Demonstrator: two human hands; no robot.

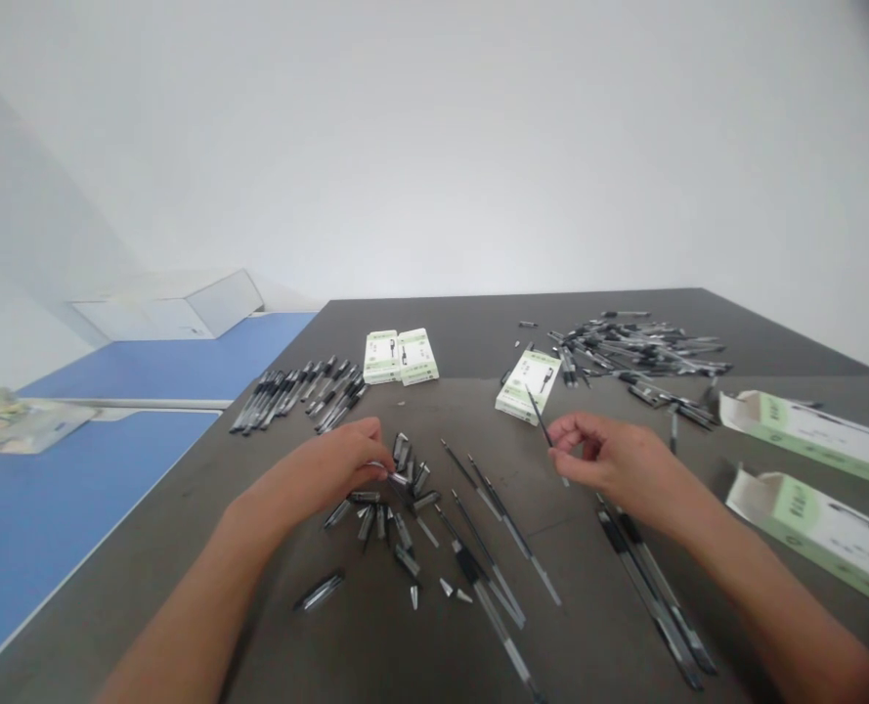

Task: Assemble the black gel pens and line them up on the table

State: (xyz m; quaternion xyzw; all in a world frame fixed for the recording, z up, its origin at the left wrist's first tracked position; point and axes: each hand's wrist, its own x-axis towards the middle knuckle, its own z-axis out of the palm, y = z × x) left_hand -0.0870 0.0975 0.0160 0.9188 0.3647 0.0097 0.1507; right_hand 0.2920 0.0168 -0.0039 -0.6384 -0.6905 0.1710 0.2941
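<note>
My left hand [346, 458] rests on the dark table [478, 342], its fingers curled and pinching a small pen part from a scattered heap of pen caps and tips [394, 518]. My right hand [610, 460] is closed on a thin black pen refill [538, 413], which points up and away from me. Several loose refills and pen barrels [489, 548] lie between my hands. A few more barrels [658, 587] lie under my right wrist.
A row of assembled pens [298, 393] lies at the far left. Two small white-green boxes [400, 356] and a third one [528, 385] stand further back. A big pile of pens [639, 352] is at the far right. Two open cartons [815, 469] lie at the right edge.
</note>
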